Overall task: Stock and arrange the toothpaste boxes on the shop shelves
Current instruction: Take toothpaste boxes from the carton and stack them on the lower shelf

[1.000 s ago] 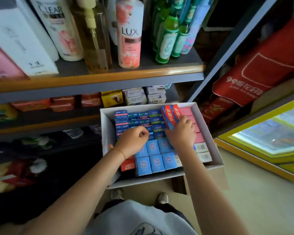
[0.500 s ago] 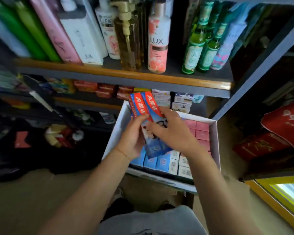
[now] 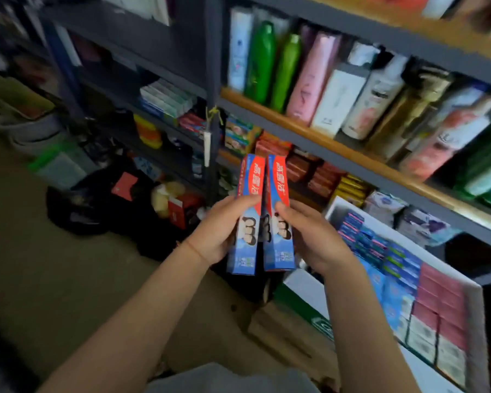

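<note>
2 red and blue toothpaste boxes [image 3: 262, 214] stand upright, side by side and touching, in the air in front of the dark shelf post [image 3: 212, 89]. Between them the edge of 1 more box seems to show, but I cannot tell for sure. The left hand [image 3: 221, 231] grasps the left box, with the thumb curled over its front face. The right hand [image 3: 309, 236] grasps the right box, and its fingers [image 3: 288, 209] wrap around the right edge. To the right, lower down, the white carton [image 3: 335, 211] holds many more boxes in blue, red and white rows. Above it, shampoo bottles [image 3: 318, 78] stand on the wooden-edged shelf [image 3: 295, 120]. The view is a little blurred.
</note>
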